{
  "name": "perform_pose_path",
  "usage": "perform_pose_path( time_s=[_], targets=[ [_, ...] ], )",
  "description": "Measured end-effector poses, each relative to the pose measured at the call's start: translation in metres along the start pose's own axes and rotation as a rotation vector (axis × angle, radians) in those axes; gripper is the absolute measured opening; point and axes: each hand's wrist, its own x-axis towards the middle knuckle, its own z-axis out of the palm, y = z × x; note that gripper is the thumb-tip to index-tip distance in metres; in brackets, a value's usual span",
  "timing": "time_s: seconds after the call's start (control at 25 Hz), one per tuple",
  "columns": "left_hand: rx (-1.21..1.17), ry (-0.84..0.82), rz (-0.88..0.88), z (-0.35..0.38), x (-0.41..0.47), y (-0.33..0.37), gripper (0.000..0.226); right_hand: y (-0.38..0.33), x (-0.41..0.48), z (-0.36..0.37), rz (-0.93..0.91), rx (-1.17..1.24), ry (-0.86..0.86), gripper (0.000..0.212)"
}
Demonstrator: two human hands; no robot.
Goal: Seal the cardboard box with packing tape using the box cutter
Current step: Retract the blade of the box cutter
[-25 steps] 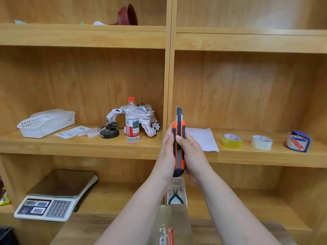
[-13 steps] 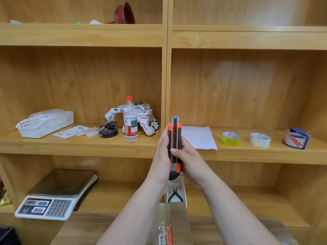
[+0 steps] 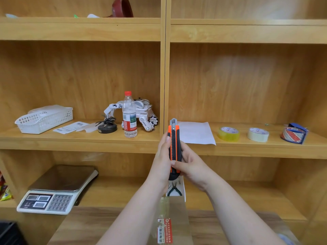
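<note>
An orange and black box cutter (image 3: 174, 147) stands upright in front of the middle shelf, held between both hands. My left hand (image 3: 163, 161) grips its left side and my right hand (image 3: 190, 163) wraps the lower handle, thumb on the slider. Only a short metal tip shows at the top. Below my forearms lies the cardboard box (image 3: 174, 220), with clear tape and a red-white label on its top. Rolls of tape sit on the right shelf: a yellowish roll (image 3: 228, 133), a cream roll (image 3: 258, 134) and a red-patterned roll in a blue dispenser (image 3: 294, 133).
A white paper sheet (image 3: 195, 132), a water bottle (image 3: 129, 115), a toy robot (image 3: 144, 114) and a white basket (image 3: 44, 119) sit on the middle shelf. A scale (image 3: 56, 190) and a basket with pliers (image 3: 175, 189) stand on the lower shelf. The box rests on a wooden table (image 3: 92, 225).
The blade that stuck far out of the cutter one second ago has slid back in, so only a short tip shows. Both hands have lowered slightly with the cutter.
</note>
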Motion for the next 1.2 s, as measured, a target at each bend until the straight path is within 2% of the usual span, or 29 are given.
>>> perform_pose_path(
  time_s=[0.24,0.4,0.76,0.92,1.2],
  targets=[
    [-0.006,-0.014,-0.019,0.001,-0.004,-0.021,0.032,0.016,-0.018,-0.005,0.033,0.014,0.144,0.052],
    [0.051,-0.017,-0.076,0.006,-0.005,-0.036,0.025,0.030,-0.031,-0.011,0.042,0.054,0.206,0.053],
    [0.144,-0.095,-0.169,0.023,-0.023,-0.114,0.030,0.077,-0.094,-0.034,0.119,0.086,0.348,0.054],
    [0.187,-0.127,-0.273,0.035,-0.033,-0.160,0.031,0.106,-0.130,-0.049,0.202,0.090,0.429,0.054],
    [0.333,-0.088,-0.436,0.067,-0.045,-0.242,0.021,0.162,-0.201,-0.089,0.387,0.056,0.719,0.048]
  ],
)
